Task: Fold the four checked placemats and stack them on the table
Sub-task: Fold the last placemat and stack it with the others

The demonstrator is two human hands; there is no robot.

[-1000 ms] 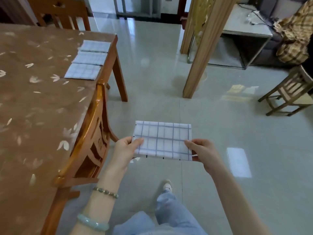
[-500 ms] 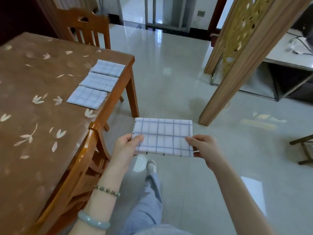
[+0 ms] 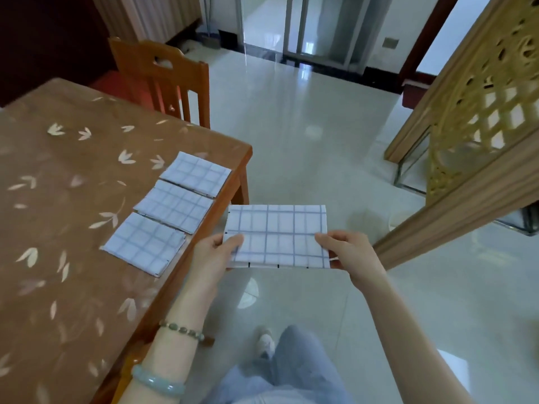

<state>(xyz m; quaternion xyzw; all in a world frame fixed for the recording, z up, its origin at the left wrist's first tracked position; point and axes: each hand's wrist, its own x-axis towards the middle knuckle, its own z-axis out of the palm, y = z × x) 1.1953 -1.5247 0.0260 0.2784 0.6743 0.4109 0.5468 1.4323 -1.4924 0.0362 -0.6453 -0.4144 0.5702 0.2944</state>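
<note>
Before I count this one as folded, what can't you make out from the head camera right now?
- Held placemat: its underside and layer count, hidden by its top face.
- Left hand and right hand: fingers beneath, covered by the cloth.
- Three placemats on the table: fold layers too thin to tell.
- Near chair: cut off behind the left forearm.

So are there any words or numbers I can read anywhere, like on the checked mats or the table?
None: no word, number, label or brand can be read anywhere in this view.
The held placemat and the three folded placemats on the table show only blue check lines.
The tablecloth shows only leaf shapes.
The small plate on the far wall looks blank; too small to tell.
</note>
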